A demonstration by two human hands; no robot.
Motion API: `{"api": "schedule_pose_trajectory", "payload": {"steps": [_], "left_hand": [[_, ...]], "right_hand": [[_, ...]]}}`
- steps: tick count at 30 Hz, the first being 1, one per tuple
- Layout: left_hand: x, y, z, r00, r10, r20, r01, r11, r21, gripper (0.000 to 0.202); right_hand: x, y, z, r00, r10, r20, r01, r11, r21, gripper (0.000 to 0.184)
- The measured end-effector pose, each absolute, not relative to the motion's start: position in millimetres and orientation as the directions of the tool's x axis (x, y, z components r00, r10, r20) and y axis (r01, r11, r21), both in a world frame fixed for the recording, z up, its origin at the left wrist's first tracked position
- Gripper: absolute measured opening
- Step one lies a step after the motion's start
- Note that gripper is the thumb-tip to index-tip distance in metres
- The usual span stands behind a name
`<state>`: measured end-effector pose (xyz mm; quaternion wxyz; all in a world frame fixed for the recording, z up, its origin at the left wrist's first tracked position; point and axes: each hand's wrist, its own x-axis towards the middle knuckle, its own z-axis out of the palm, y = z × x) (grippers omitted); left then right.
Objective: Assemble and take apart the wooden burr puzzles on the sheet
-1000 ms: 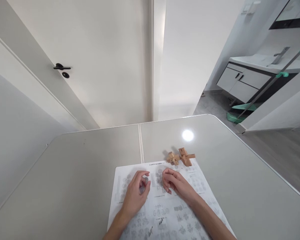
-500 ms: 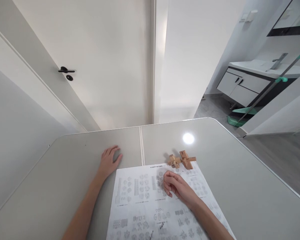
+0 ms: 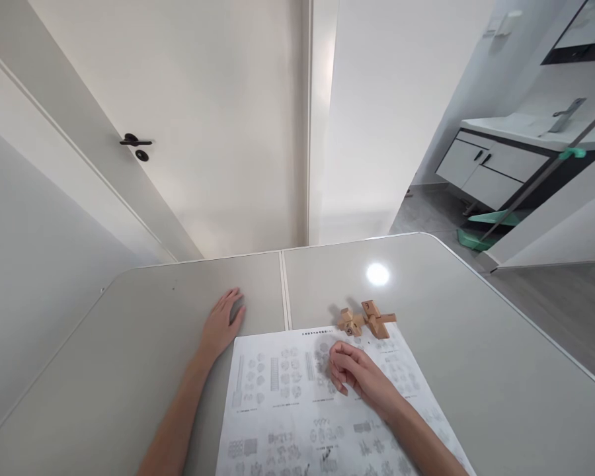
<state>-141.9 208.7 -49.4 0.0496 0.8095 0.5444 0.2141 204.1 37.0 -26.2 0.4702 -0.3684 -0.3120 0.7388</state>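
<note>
My left hand (image 3: 221,324) lies flat and open on the grey table (image 3: 143,344), just beyond the far left corner of a printed sheet (image 3: 297,403) full of small diagrams. On the upper middle of that sheet rests my right hand (image 3: 354,371), its fingers curled loosely under with nothing visible in them. Two small wooden interlocking puzzles stand at the sheet's far edge, the smaller wooden puzzle (image 3: 351,321) to the left and the larger wooden cross puzzle (image 3: 377,317) to the right, a short way beyond my right hand.
The table has a seam (image 3: 284,291) down its middle and rounded far corners. Behind it stand a white door with a black handle (image 3: 135,141) and a wall. To the right, a room holds a vanity cabinet (image 3: 496,168) and a green mop (image 3: 480,233).
My left hand has left the sheet and moved forward and left onto the bare table, opening flat. My right hand has stayed curled on the sheet. The puzzles have not moved.
</note>
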Motion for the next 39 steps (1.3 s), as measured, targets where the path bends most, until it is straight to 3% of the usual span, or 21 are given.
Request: {"api": "schedule_pose_trajectory", "payload": {"steps": [22,31,39], "left_hand": [[-140.1,211.1,-47.1,0.305,0.894,0.327,0.852,-0.41,0.327,0.039],[-149.3,201.2,-47.2,0.261,0.917,0.302,0.816,-0.376,0.438,0.034],[-148.5,201.0,-48.6,0.254,0.918,0.304,0.812,-0.373,0.449,0.032]], "right_hand": [[204.4,38.1,-29.2,-0.262,0.913,-0.312,-0.456,-0.402,-0.794,0.039],[206.4,37.6,-22.9,-0.299,0.9,-0.318,-0.45,-0.427,-0.784,0.04],[206.4,39.4,-24.7,-0.298,0.903,-0.309,-0.461,-0.42,-0.782,0.041]]}}
